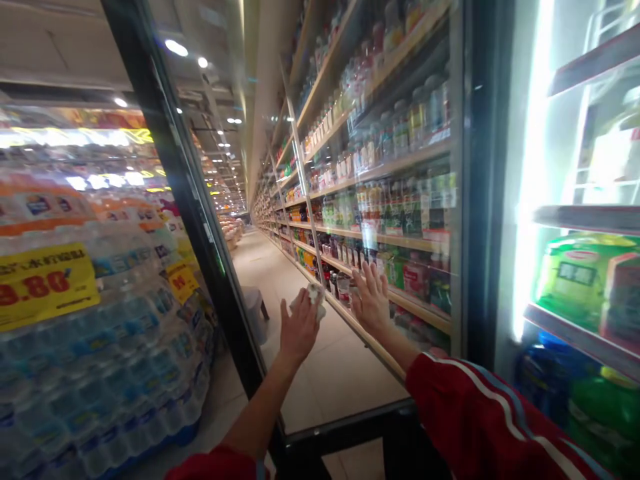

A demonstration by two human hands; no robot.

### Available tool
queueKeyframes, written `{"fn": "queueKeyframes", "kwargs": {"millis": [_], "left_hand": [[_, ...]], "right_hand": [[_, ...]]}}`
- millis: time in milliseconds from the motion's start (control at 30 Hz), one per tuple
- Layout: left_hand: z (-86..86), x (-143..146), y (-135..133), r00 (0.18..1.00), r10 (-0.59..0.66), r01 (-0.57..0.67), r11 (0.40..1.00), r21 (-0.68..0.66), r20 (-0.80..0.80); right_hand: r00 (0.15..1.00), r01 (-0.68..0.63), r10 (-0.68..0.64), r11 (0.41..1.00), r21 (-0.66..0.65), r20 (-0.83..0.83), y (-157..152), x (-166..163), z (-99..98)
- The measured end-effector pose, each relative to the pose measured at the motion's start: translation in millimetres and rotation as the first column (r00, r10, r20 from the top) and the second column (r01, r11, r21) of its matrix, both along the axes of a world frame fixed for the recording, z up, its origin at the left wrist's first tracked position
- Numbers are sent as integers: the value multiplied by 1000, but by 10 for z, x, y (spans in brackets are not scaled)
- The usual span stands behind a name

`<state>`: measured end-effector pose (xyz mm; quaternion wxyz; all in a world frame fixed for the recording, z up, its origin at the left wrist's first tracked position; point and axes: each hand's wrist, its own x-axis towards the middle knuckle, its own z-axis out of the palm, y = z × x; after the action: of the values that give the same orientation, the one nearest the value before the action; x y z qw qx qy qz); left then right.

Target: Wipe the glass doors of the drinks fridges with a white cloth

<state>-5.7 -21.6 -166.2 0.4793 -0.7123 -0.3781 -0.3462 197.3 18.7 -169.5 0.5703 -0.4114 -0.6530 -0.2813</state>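
A glass door (330,380) in a black frame stands swung open in front of me. My left hand (299,327) is on or close to the lower part of the pane, its fingers pressing a crumpled whitish cloth (316,295). Part of the cloth is hidden under the fingers. To the right of it, my right hand (371,301) is held up flat with fingers spread and nothing in it. Its palm faces the glass; whether it touches I cannot tell. Red sleeves with white and blue stripes cover my arms.
On the right is a lit cooler with a shelf (580,333) holding green packs (570,280) and large bottles. Stacked water bottle packs (125,373) with a yellow price sign (47,283) stand left. Bottle-filled shelves and a grey stool (254,310) show through or in the glass.
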Motion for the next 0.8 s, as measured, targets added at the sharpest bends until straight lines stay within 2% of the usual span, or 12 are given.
{"fn": "queueKeyframes", "kwargs": {"millis": [133,233,333,433,500,667,733,800], "left_hand": [[253,-361,-76,952,93,-107,994,34,293],[287,-388,-92,905,126,-143,990,12,407],[99,-273,-80,955,111,-110,994,-19,277],[-97,-257,-74,987,106,-102,994,-36,120],[-137,-358,-91,984,133,-131,991,-23,115],[-142,-621,-170,931,240,-254,967,19,276],[-270,-597,-196,945,232,-238,971,1,231],[-462,-520,-210,980,177,-175,984,-27,97]], "right_hand": [[1000,5,-5,1000,-4,-28,-3,-40,-23],[997,11,-13,1000,-27,-70,-47,-112,-12],[998,1,-3,999,-44,-59,-125,-184,-25],[998,-38,39,999,-39,47,-205,-245,-84],[994,-58,61,997,-42,96,-244,-278,-134],[992,-103,106,993,-50,75,-314,-332,-209],[991,-113,116,992,-50,71,-350,-340,-224],[990,-112,117,992,-64,80,-389,-339,-241]]}}
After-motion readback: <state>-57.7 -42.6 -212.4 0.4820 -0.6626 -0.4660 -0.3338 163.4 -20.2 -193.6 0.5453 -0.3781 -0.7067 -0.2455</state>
